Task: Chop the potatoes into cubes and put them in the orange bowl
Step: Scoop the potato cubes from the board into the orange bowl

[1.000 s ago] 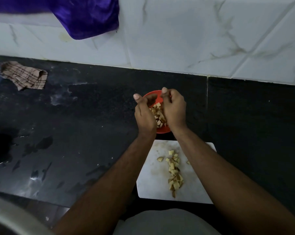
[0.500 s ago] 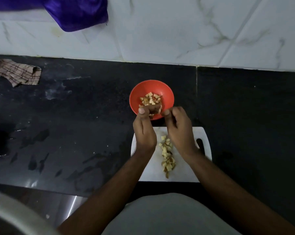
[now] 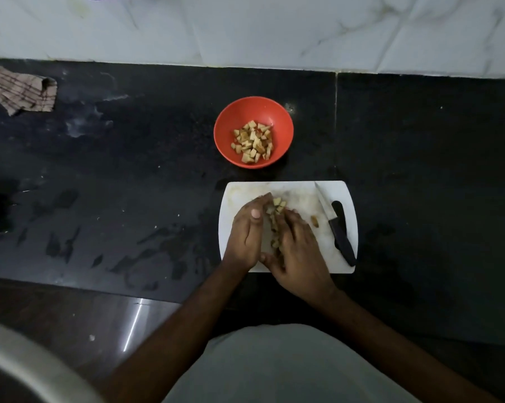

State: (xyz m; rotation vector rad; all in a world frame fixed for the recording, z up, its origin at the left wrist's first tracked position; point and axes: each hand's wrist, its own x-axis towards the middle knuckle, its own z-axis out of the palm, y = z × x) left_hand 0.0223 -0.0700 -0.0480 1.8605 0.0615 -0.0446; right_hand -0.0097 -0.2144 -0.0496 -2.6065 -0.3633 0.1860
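Observation:
The orange bowl point(image 3: 228, 132) stands on the black counter beyond the board, with several potato cubes point(image 3: 253, 141) in it. On the white cutting board point(image 3: 300, 190) lies a row of cut potato cubes point(image 3: 277, 206). My left hand point(image 3: 246, 232) and my right hand point(image 3: 299, 248) rest on the board on either side of that row, fingers fairly straight and cupped toward the cubes. One stray piece point(image 3: 315, 221) lies to the right. A black-handled knife point(image 3: 339, 231) lies along the board's right side, untouched.
A checked cloth point(image 3: 18, 90) lies at the far left of the black counter point(image 3: 129, 170), which shows wet patches. A white marble wall point(image 3: 274, 27) backs the counter. A curved metal rim point(image 3: 27, 365) sits at the lower left.
Both hands have come back from the bowl to the cutting board and now flank the remaining cubes. The bowl is uncovered, and the knife has come into view.

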